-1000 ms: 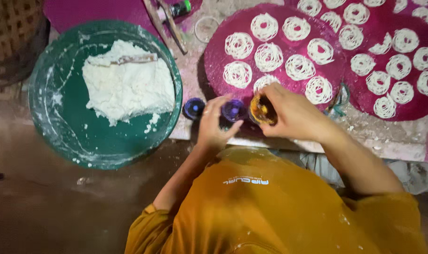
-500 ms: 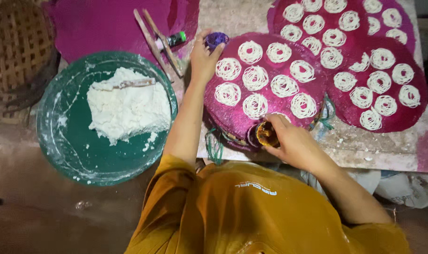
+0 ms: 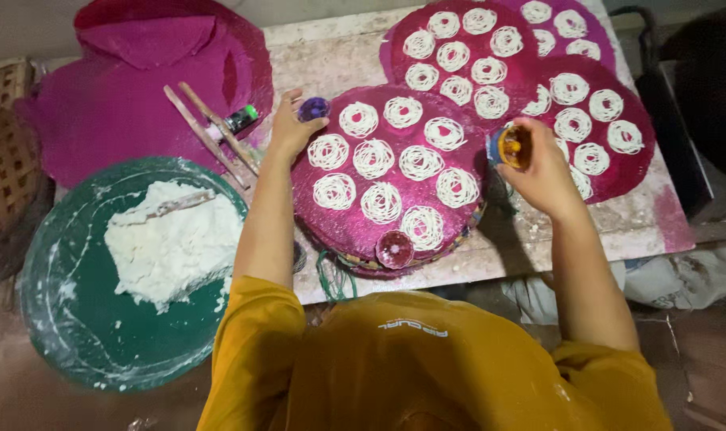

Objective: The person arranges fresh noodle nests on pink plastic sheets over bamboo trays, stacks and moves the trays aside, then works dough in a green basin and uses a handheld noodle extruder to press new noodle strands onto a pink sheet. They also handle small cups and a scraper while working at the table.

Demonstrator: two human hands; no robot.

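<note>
Head view: pale worktable, pink mats, green basin.

Dim warm light, brightest at centre; corners fall dark; slight softness, wide-angle bending at edges.

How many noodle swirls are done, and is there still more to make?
Ten white noodle coils fill the near round pink mat; the mats behind are covered too. The right hand holds an orange-lined press, the left hand a small purple piece. White dough remains on the green tray.
</note>
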